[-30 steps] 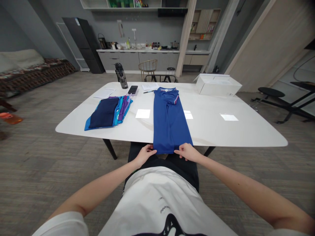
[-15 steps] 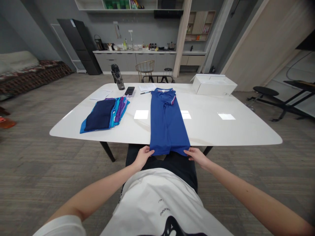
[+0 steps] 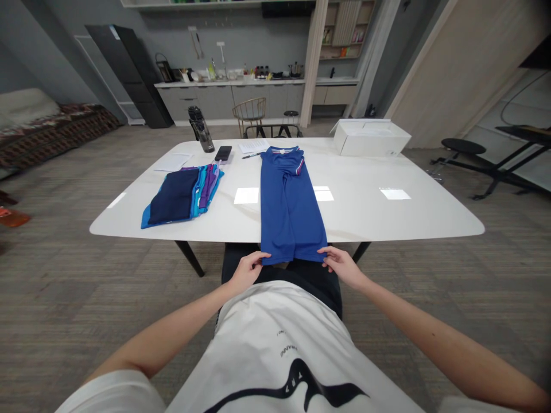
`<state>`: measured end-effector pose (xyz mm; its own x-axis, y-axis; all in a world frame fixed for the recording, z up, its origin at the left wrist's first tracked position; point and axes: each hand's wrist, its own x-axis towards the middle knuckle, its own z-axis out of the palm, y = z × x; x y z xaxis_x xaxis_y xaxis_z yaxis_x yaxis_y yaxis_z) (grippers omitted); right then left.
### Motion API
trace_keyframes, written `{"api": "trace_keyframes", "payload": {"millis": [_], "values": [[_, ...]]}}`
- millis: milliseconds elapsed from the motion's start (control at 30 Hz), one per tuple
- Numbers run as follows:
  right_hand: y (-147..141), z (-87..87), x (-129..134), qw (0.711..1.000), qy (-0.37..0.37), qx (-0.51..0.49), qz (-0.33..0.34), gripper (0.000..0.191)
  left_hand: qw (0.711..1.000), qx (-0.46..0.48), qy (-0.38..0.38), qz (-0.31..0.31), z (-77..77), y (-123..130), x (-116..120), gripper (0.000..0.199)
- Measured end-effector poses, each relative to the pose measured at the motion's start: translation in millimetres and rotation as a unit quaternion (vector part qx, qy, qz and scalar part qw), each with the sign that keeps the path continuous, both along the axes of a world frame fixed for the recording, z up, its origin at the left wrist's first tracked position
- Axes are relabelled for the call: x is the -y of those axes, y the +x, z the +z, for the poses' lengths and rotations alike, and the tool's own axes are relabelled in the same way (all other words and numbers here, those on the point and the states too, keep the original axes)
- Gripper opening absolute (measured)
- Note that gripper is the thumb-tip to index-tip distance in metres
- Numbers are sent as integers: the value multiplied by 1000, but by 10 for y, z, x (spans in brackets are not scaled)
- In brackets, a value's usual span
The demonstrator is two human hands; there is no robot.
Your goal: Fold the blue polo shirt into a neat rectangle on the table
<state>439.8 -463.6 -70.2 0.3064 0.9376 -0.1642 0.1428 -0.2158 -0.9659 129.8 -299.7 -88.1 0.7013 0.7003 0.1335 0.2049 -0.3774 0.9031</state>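
A blue shirt (image 3: 288, 201) lies lengthwise on the white table, folded narrow, its collar at the far end and one striped sleeve on top. The hem hangs over the table's near edge, above my lap. At the hem's left corner, my left hand (image 3: 250, 268) pinches the cloth. My right hand (image 3: 340, 265) is at the right corner, thumb and fingers closed on the fabric edge. To the left of the shirt rests a pile of folded clothes (image 3: 185, 195), dark navy on top with bright blue and purple beneath.
On the white table (image 3: 365, 215) stand a dark bottle (image 3: 201, 131) and a white box (image 3: 371, 137). A phone (image 3: 222, 153), a pen (image 3: 251, 155) and paper sheets (image 3: 173, 162) lie near the far left. A chair (image 3: 249, 110) stands beyond.
The view has tilted slightly downward. My hands still hold the hem corners, and the right hand's fingers are a little more curled. The shirt lies much as before.
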Motion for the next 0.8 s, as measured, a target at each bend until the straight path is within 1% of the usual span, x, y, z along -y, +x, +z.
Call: {"api": "trace_keyframes", "payload": {"millis": [67,133,267,333,467,533,600,667,733,800], "values": [[30,19,11,998,-5,58,31,42,998,-9,58,-21,14,2,-25,41],[66,42,14,989,2,143,49,44,994,-18,100,-32,38,19,-55,40],[113,119,25,952,16,300,62,30,981,-53,181,-39,116,50,-107,36],[120,176,47,926,37,369,75,27,969,-73,234,-41,165,49,-127,33],[132,268,99,853,100,503,96,20,935,-97,336,-61,255,26,-180,30],[146,278,105,835,114,527,109,18,923,-102,364,-77,294,14,-214,30],[165,268,96,832,126,524,132,18,919,-99,369,-98,333,9,-250,29],[183,258,75,839,126,510,142,20,922,-97,354,-121,373,17,-288,27],[198,272,39,853,116,494,124,21,931,-97,326,-133,419,45,-330,26],[213,327,-23,865,116,480,91,23,945,-85,293,-122,480,101,-381,25]]}}
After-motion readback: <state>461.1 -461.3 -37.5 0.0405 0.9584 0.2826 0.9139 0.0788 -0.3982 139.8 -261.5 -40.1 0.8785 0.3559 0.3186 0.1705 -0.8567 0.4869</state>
